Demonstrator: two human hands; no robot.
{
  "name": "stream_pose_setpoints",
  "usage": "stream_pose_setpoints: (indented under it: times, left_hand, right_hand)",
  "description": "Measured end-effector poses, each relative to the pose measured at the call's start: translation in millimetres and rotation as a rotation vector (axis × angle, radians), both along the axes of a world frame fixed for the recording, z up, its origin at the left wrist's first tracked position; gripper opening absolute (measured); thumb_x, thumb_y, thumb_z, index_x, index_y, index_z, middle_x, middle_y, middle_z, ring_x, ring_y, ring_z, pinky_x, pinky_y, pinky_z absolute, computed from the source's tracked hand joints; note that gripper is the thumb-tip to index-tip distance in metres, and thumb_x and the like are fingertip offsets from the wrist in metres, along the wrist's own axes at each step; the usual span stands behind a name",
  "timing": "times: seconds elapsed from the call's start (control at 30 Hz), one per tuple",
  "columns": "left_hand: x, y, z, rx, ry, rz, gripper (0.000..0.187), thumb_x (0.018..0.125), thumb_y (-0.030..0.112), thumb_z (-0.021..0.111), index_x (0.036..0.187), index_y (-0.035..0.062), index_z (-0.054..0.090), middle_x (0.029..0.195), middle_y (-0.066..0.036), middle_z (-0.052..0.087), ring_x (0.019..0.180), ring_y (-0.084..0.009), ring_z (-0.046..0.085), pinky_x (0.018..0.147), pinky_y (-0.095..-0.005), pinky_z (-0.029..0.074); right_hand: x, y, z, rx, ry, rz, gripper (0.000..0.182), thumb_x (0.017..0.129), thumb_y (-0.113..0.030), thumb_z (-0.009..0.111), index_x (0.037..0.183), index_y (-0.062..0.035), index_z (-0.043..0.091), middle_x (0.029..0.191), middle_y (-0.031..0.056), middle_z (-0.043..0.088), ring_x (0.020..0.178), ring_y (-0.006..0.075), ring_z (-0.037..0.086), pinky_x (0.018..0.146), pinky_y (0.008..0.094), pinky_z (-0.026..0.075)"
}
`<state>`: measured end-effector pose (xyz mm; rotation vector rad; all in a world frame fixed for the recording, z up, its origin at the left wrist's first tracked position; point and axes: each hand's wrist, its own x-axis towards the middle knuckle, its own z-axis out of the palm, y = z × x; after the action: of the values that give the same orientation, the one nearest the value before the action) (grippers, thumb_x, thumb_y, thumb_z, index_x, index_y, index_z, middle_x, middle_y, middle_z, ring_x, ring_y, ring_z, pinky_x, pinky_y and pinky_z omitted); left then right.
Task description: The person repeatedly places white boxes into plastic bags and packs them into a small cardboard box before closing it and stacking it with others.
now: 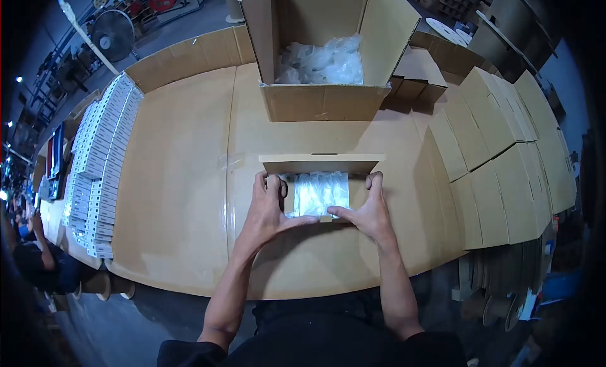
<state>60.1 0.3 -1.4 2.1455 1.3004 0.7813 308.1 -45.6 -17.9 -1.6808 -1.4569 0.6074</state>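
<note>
Left hand (264, 210) and right hand (372, 215) clamp opposite ends of an open carton (322, 163) toward the worktop's (177, 177) near edge; light, even thumb pressure should spare the plastic-wrapped packets (320, 191).

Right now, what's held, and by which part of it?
The small open carton, by its two ends: left hand at one, right hand at the other.

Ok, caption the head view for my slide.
Left hand and right hand hold an open carton of plastic-wrapped contents.
</note>
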Motion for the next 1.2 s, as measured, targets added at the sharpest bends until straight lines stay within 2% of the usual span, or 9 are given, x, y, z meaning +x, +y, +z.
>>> stream_pose_setpoints:
  times: [0.1, 0.3, 0.5, 0.8, 0.83, 0.87, 0.97, 1.13, 1.2]
  left_hand:
    - [4, -2, 5, -0.126, -0.083, 0.033, 0.085, 0.059, 0.051, 0.096, 0.102, -0.0014, 0.045, 0.106, -0.018, 0.042, 0.097, -0.0339, 0.044, 0.084, -0.0454, 0.046]
    - [5, 3, -1, -0.006, -0.048, 0.015, 0.082, 0.058, 0.050, 0.097, 0.096, -0.0008, 0.046, 0.095, -0.008, 0.037, 0.088, -0.0234, 0.039, 0.071, -0.0356, 0.042]
    - [11, 5, 14, -0.204, 0.014, 0.098, 0.075, 0.060, 0.048, 0.095, 0.093, 0.0018, 0.046, 0.102, -0.017, 0.044, 0.097, -0.0342, 0.044, 0.085, -0.0462, 0.045]
    - [18, -2, 2, 0.022, -0.352, 0.093, 0.082, 0.066, 0.020, 0.095, 0.132, -0.0010, 0.052, 0.139, -0.015, 0.042, 0.119, -0.0306, 0.054, 0.095, -0.0405, 0.053]
    - [14, 0, -10, 0.280, -0.292, 0.059, 0.080, 0.065, 0.016, 0.096, 0.130, -0.0006, 0.052, 0.141, -0.015, 0.041, 0.123, -0.0311, 0.053, 0.096, -0.0415, 0.053]
    - [19, -7, -23, -0.035, -0.720, 0.083, 0.080, 0.064, 0.014, 0.096, 0.131, 0.0019, 0.054, 0.138, -0.015, 0.046, 0.129, -0.0324, 0.052, 0.105, -0.0415, 0.049]
    - [13, -6, -53, 0.220, -0.768, 0.077, 0.075, 0.067, 0.017, 0.096, 0.123, 0.0068, 0.047, 0.128, -0.015, 0.057, 0.133, -0.0379, 0.050, 0.114, -0.0488, 0.040]
    - [19, -6, -75, 0.343, -1.053, 0.011, 0.074, 0.071, 0.029, 0.094, 0.110, 0.0126, 0.033, 0.123, -0.014, 0.062, 0.135, -0.0452, 0.046, 0.116, -0.0582, 0.033]
    - [19, -7, -76, 0.352, -1.015, 0.013, 0.067, 0.075, 0.032, 0.091, 0.112, 0.0118, 0.040, 0.121, -0.014, 0.063, 0.135, -0.0450, 0.047, 0.115, -0.0582, 0.034]
  right_hand:
    - [-5, -2, 11, -0.061, -0.026, -0.035, 0.094, 0.054, -0.042, 0.101, 0.109, -0.0049, 0.035, 0.099, 0.0107, 0.040, 0.095, 0.0264, 0.045, 0.087, 0.0399, 0.044]
    - [-2, -1, 6, -0.009, -0.015, 0.006, 0.097, 0.052, -0.051, 0.100, 0.106, -0.0044, 0.034, 0.096, 0.0106, 0.041, 0.093, 0.0265, 0.046, 0.085, 0.0409, 0.045]
    - [-6, 0, 18, -0.028, -0.098, 0.015, 0.095, 0.052, -0.050, 0.100, 0.104, -0.0040, 0.034, 0.095, 0.0116, 0.041, 0.091, 0.0291, 0.045, 0.084, 0.0417, 0.045]
    - [-28, 1, 40, -0.276, -0.334, -0.115, 0.114, 0.061, -0.060, 0.090, 0.138, 0.0083, 0.042, 0.130, 0.0288, 0.053, 0.119, 0.0463, 0.057, 0.098, 0.0510, 0.048]
    - [-32, -1, 30, -0.258, -0.339, -0.182, 0.102, 0.059, -0.054, 0.093, 0.134, 0.0013, 0.051, 0.134, 0.0244, 0.050, 0.123, 0.0424, 0.055, 0.096, 0.0575, 0.046]
    - [-35, -4, 27, -0.201, -0.353, -0.213, 0.099, 0.058, -0.051, 0.094, 0.133, -0.0012, 0.053, 0.135, 0.0223, 0.049, 0.125, 0.0412, 0.053, 0.096, 0.0591, 0.045]
    - [-42, -11, 20, -0.099, -0.360, -0.286, 0.080, 0.058, -0.031, 0.097, 0.126, -0.0094, 0.060, 0.139, 0.0139, 0.044, 0.132, 0.0358, 0.044, 0.096, 0.0615, 0.042]
    - [-54, -19, 7, 0.202, -0.173, -0.416, 0.062, 0.063, -0.013, 0.090, 0.118, -0.0076, 0.063, 0.134, 0.0179, 0.045, 0.121, 0.0332, 0.048, 0.094, 0.0559, 0.042]
    - [-61, -29, -15, 0.385, 0.024, -0.452, 0.060, 0.065, -0.012, 0.089, 0.119, -0.0072, 0.063, 0.133, 0.0187, 0.045, 0.120, 0.0331, 0.048, 0.095, 0.0541, 0.041]
